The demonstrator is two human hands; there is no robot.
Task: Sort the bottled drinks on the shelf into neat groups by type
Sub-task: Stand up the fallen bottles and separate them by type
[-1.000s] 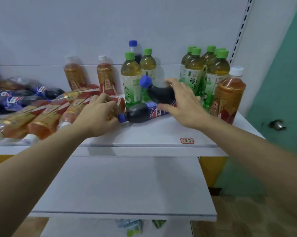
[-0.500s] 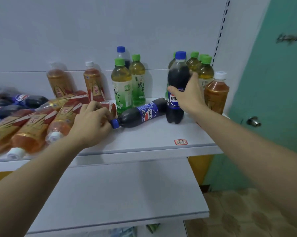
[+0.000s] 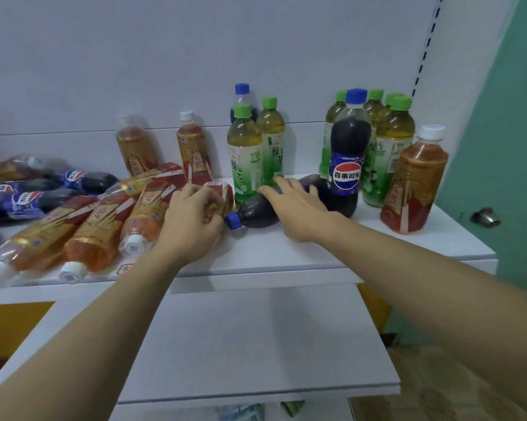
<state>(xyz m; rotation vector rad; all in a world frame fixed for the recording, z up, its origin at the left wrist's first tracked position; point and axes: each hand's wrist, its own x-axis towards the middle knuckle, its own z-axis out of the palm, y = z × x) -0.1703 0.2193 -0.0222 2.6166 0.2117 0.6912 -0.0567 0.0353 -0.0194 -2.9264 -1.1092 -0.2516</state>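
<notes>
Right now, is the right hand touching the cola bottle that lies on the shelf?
Touching. The head view shows the right hand laid over the lying cola bottle, fingers straight across its body, with no gap visible.

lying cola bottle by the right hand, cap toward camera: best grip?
Grip the lying cola bottle round its wide dark belly, coming from above. It lies on its side with the blue cap pointing front-left. The right hand is over it, so wrapping there looks easiest. Upright bottles crowd its far end.

We see a white back wall (image 3: 195, 50), a teal door (image 3: 505, 177) with a metal knob (image 3: 485, 217) at right, and perhaps patterned tan floor (image 3: 432, 390) at the lower right.
</notes>
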